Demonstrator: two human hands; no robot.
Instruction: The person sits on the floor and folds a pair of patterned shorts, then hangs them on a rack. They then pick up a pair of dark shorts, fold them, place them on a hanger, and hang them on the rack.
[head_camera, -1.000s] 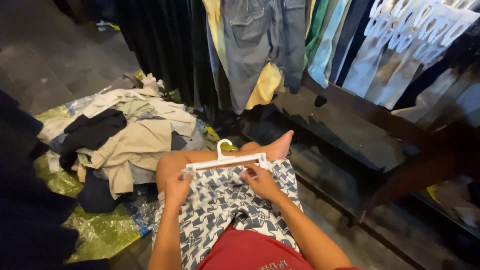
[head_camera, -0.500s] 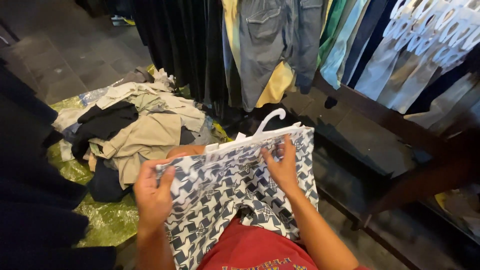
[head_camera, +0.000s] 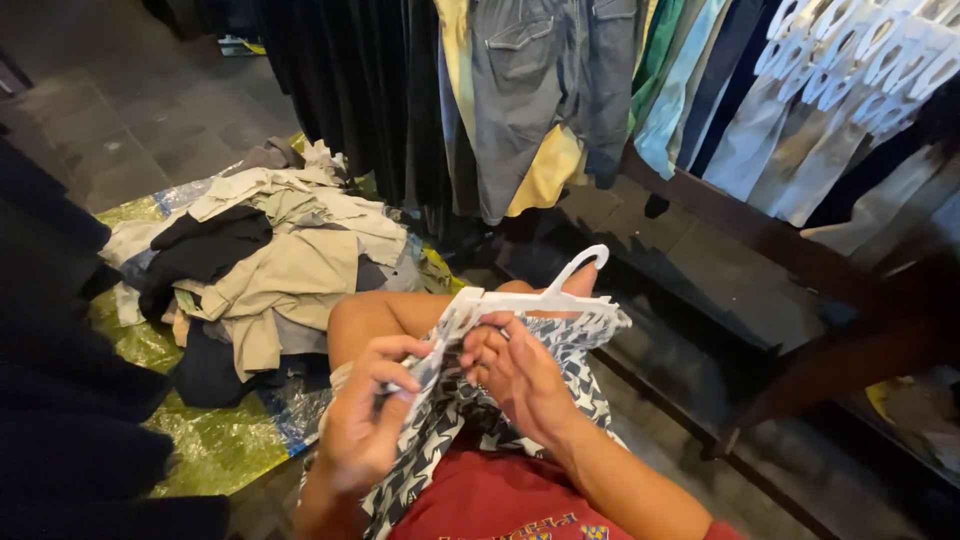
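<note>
the rack of hanging clothes (head_camera: 560, 90) still fills the top of my view, dark trousers beside grey jeans, with a row of pale garments on white hangers (head_camera: 860, 60) off to the right above a dark wooden ledge (head_camera: 720, 215). to my left the heap of beige, black and cream clothes (head_camera: 270, 270) lies on its crinkled yellow-green plastic sheet (head_camera: 215, 455) on the stone floor. what has changed is the patterned black-and-white garment (head_camera: 480, 410): half a second ago it was lifted and spread wide in front of me, and a second ago it lay flat over my lap; now it has dropped back down onto my bent leg and bunched up narrow along the white plastic hanger (head_camera: 540, 298), whose hook points up and to the right. so the cloth looks gathered onto the hanger's bar rather than loose across it, and i judge the fitting is close to done. my left hand (head_camera: 365, 425) is mostly closed, thumb and fingers pinching the gathered fabric just below the hanger's left end. my right hand (head_camera: 515, 370) is curled over, fingertips pressed to the cloth right under the middle of the bar, gripping it there.
</note>
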